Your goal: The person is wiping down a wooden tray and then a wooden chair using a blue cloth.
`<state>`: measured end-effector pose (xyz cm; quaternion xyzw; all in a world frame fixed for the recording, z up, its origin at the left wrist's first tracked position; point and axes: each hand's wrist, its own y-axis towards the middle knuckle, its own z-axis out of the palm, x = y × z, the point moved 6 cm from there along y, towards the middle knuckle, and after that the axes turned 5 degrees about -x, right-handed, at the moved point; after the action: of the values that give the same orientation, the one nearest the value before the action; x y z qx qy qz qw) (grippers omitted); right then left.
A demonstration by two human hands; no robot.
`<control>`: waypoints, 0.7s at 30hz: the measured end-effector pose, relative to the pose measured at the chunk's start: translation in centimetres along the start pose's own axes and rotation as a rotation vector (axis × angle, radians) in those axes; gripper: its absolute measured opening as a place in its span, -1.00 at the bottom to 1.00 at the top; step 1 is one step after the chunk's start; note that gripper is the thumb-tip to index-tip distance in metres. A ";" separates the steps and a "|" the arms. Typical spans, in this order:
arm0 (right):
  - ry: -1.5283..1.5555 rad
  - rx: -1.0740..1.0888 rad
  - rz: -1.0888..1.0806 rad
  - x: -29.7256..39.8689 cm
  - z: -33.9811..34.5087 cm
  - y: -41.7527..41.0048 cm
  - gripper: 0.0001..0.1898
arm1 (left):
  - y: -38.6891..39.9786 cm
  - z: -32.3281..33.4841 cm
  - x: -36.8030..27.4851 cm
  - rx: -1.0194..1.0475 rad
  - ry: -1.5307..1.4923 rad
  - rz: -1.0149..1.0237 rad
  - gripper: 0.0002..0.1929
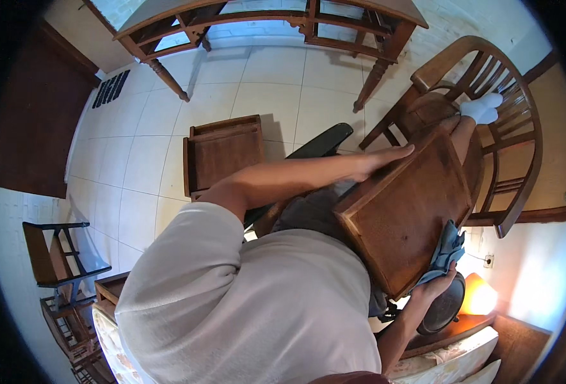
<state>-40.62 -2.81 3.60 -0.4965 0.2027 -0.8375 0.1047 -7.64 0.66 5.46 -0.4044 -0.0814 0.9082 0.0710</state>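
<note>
A wooden drawer (pixel 410 216) rests tilted across my lap, its broad flat panel facing up. My left hand (pixel 384 159) grips the drawer's far left side; some of its fingers are hidden. In my right hand (pixel 435 287) is a crumpled blue cloth (pixel 446 252), pressed along the drawer's near right edge. The cloth hides part of that edge.
A second drawer (pixel 225 158) lies on the tiled floor, beside a black armrest (pixel 321 141). My socked feet (pixel 480 108) are up on a wooden armchair (pixel 528 115). A desk frame (pixel 264 19) with open drawer bays stands ahead. A lit lamp (pixel 479 294) glows at right.
</note>
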 end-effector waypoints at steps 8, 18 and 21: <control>0.088 0.276 0.104 1.0 9.7 -3.9 -0.38 | -7.9 3.8 -12.3 -0.170 0.191 0.299 -0.34; 0.206 0.805 0.381 -8.3 26.2 -7.2 -0.39 | -30.4 9.9 -29.8 -0.682 0.862 0.747 -0.19; 0.199 0.761 0.369 -10.3 25.6 -5.9 -0.38 | -35.8 7.2 -32.0 -0.842 1.033 0.740 -0.19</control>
<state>-13.09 0.31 8.94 -0.2946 -0.0261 -0.8635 0.4085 10.45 28.77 40.65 -0.7719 -0.2366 0.4604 -0.3691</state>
